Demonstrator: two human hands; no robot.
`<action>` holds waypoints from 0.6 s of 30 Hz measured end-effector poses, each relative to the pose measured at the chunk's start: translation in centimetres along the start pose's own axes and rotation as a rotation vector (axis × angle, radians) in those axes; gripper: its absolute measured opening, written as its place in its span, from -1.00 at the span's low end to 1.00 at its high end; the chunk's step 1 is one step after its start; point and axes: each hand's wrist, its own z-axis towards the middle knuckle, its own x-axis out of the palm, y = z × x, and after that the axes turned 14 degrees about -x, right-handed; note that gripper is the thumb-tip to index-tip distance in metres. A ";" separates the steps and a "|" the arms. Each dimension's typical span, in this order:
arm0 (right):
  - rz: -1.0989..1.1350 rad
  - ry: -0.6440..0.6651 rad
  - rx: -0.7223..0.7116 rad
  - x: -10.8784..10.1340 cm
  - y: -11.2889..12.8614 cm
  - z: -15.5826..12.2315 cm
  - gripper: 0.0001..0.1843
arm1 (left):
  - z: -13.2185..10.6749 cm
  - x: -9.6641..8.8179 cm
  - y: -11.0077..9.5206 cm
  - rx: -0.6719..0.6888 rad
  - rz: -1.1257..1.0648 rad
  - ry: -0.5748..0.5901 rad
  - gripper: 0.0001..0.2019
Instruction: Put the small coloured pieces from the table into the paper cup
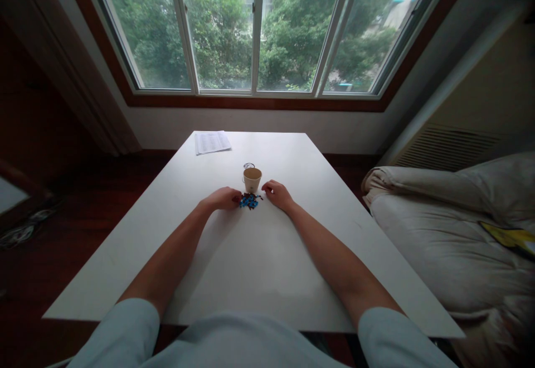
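A small pile of blue and dark brown pieces (249, 201), too small to name, lies on the white table (259, 267). Right behind it stands a beige paper cup (252, 181), upright, its inside looking light brown. My left hand (227, 198) rests at the pile's left edge with curled fingers, the fingertips at the pieces. On the other side, my right hand (277, 194) is just right of the cup and pile, its fingers bent together near a few stray pieces. What either hand pinches, if anything, is too small to make out.
Behind the cup lies a thin dark looped item (249, 165). Printed paper sheets (213, 142) lie at the table's far left corner. A padded beige sofa (451, 234) stands to the right. Beyond the table is a wide window (254, 33).
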 end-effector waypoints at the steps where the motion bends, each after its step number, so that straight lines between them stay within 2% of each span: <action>1: 0.000 -0.001 0.000 0.0 0.0 0.0 -0.74 | 0.0 0.0 0.0 -0.002 -0.004 0.004 -0.89; 18: -0.008 0.020 0.000 0.1 -0.1 0.2 -0.74 | -0.2 0.1 -1.2 -0.033 0.077 -0.008 -0.87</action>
